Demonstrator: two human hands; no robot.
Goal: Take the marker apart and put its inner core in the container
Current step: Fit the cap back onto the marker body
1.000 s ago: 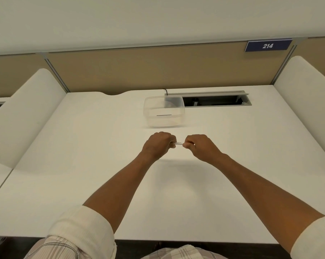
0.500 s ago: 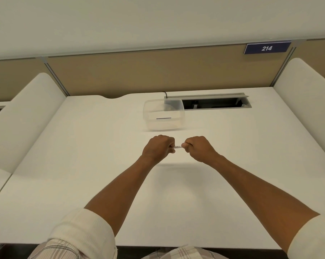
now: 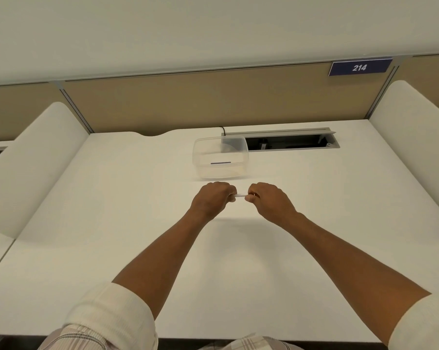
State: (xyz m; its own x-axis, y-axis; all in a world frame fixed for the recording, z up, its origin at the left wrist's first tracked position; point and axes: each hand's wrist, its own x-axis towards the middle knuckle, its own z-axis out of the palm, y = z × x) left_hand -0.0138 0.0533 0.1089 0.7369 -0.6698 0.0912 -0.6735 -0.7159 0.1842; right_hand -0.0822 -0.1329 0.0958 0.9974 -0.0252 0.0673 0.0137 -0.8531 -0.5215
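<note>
Since earlier: hands barely shifted, gap between fists slightly wider | left hand (image 3: pixel 213 199) curled round one end of marker (image 3: pixel 240 195), bracing it | right hand (image 3: pixel 269 200) pinched the other end, likely pulling it apart | both forearms outstretched above desk (image 3: pixel 112 198) centre | container (image 3: pixel 220 157) near far edge, a dark strip inside.

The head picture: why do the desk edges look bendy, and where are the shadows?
Head view: the wide-angle lens bows the desk edges; soft, even light leaves only a faint shadow under the arms; the marker is too small to show detail.
</note>
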